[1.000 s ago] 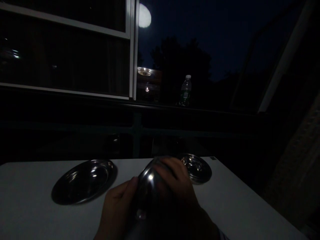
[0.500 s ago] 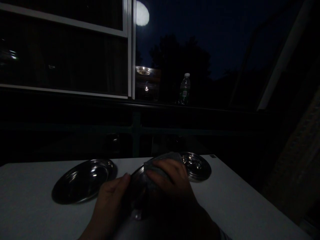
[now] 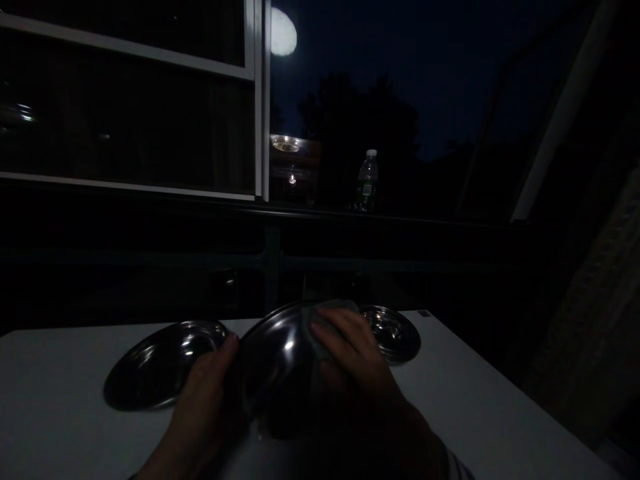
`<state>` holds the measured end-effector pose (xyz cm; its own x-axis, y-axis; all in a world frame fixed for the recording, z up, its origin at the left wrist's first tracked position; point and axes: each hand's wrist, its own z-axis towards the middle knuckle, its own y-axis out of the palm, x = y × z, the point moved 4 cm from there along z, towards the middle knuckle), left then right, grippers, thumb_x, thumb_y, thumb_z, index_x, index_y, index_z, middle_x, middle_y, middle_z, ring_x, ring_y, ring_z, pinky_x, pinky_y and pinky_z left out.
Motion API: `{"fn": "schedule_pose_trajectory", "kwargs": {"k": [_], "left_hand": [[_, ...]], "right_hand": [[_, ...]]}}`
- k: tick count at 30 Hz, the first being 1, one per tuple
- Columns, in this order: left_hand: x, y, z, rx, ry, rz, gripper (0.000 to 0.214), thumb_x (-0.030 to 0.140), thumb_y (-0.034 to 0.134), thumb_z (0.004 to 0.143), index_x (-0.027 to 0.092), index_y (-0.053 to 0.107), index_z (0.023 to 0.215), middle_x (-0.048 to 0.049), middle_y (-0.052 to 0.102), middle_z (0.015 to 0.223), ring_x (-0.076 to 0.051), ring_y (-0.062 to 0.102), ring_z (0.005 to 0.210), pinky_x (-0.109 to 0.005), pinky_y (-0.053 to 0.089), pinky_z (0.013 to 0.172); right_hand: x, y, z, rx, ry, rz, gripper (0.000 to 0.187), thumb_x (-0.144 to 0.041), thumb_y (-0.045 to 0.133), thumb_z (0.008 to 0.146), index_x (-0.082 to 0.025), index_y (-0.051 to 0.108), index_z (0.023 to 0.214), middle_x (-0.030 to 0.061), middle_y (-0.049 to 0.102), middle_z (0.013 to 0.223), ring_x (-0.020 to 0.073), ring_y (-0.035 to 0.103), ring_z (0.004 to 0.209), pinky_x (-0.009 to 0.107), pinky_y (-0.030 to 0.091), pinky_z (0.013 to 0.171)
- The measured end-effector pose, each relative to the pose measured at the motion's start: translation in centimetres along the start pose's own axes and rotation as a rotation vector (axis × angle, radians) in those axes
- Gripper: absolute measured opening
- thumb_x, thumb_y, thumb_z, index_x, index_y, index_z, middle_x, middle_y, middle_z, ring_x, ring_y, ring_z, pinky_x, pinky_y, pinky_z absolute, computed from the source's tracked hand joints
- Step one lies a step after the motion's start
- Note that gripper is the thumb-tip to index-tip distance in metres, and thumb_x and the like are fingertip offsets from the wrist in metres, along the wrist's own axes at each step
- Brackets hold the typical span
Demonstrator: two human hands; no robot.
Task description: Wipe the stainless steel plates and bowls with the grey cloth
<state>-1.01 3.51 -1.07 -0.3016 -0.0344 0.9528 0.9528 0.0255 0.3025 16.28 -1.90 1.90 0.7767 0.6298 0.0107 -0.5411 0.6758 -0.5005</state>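
1 shiny dish [image 3: 273,373] held tilted at the bench [image 3: 480,407]

The dish is in the middle of the view, between the left hand [image 3: 200,400] and the right hand [image 3: 363,360]. The left hand grips its left edge, with the thumb along the rim; the other left fingers are mostly hidden, so how far they wrap beneath cannot be told. The right hand has its fingers bent and close together over a greyish cloth [image 3: 311,333], pressing it against the upper right part of the dish. The cloth lies between those fingers and the metal. The near part of the dish sinks into shadow, and whether it touches the bench cannot be told.

On the white bench, a shiny plate [image 3: 150,377] lies to the left, partly behind the left hand in this view. Some round metal dishware [image 3: 400,340] sits beyond the right hand, near the far right corner. A striped sleeve [image 3: 457,465] shows at the right wrist. Farther back, 1 clear bottle [image 3: 367,180] with a white cap stands upright by the window frame [image 3: 262,107].
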Motion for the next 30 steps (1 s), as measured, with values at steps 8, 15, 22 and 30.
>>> {"fn": "schedule_pose_trajectory", "kwargs": {"k": [8,15,22,30], "left_hand": [[-1.2,-0.1,0.5,-0.112,-0.147,-0.075,0.036,0.049,0.067,0.061,0.016,0.057,0.052,0.002,0.056,0.043,-0.011,0.049,0.04,-0.022,0.04,0.042],[0.0,-1.3,1.5,0.059,-0.185,-0.303,0.019,0.034,0.06,0.073,0.018,0.066,0.082,-0.003,0.07,0.066,-0.019,0.066,0.062,-0.028,0.052,0.057],[-1.6,-0.2,1.2,-0.084,-0.265,-0.29,0.01,0.024,0.065,0.071,0.015,0.066,0.074,-0.0035,0.072,0.069,-0.018,0.067,0.065,-0.027,0.054,0.062],[0.1,-1.3,1.7,-0.011,-0.204,-0.284,0.017,0.028,0.06,0.076,0.015,0.068,0.084,-0.005,0.072,0.071,-0.019,0.067,0.067,-0.026,0.053,0.059]], "right_hand": [[-0.5,0.0,0.3,0.042,-0.054,-0.029,0.032,-0.028,0.041,0.088,-0.02,0.052,0.117,0.006,0.057,0.118,0.0208,0.046,0.109,0.04,0.042,0.089],[0.9,-0.2,0.0,-0.057,-0.016,0.071,0.04,-0.02,0.039,0.088,-0.013,0.041,0.127,0.0116,0.047,0.129,0.0176,0.038,0.121,0.035,0.04,0.096],[-0.3,0.0,0.3,-0.093,-0.14,0.045,0.035,-0.025,0.04,0.088,-0.016,0.048,0.121,0.0091,0.051,0.126,0.0196,0.04,0.119,0.038,0.042,0.094],[0.1,0.1,0.1,-0.068,-0.146,-0.016,0.035,-0.015,0.04,0.087,-0.009,0.048,0.121,0.0134,0.049,0.128,0.0199,0.038,0.123,0.035,0.043,0.095]]}}
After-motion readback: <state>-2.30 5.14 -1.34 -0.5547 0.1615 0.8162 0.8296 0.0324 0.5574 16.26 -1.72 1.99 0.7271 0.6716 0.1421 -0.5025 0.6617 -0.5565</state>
